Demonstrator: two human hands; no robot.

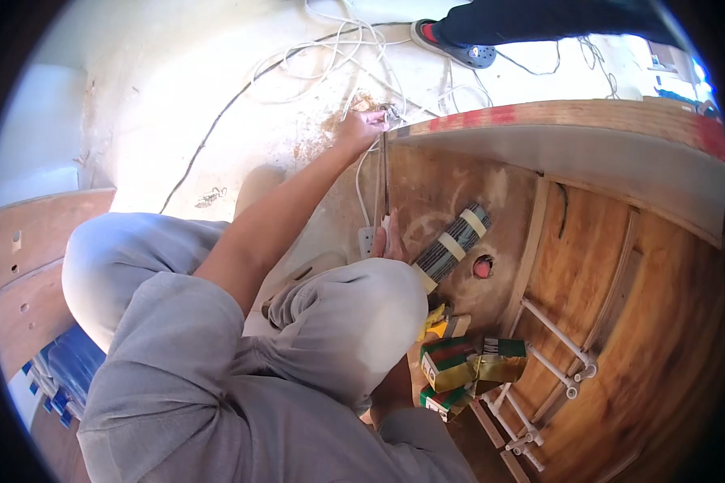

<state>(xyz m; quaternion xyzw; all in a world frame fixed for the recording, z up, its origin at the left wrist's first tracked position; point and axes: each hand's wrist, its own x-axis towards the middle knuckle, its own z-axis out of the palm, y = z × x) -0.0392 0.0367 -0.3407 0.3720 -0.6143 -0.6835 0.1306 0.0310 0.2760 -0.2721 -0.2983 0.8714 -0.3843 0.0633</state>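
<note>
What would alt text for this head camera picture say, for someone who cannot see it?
A crouching person in grey holds a thin rod upright against a wooden panel, left hand at its top and right hand lower down. White cables trail over the pale floor; small green boxes lie by the knee.

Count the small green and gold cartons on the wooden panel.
3. One green and gold carton lies left, a second carton right beside it, and a third carton below, partly hidden by the person's knee. More may be hidden.
</note>
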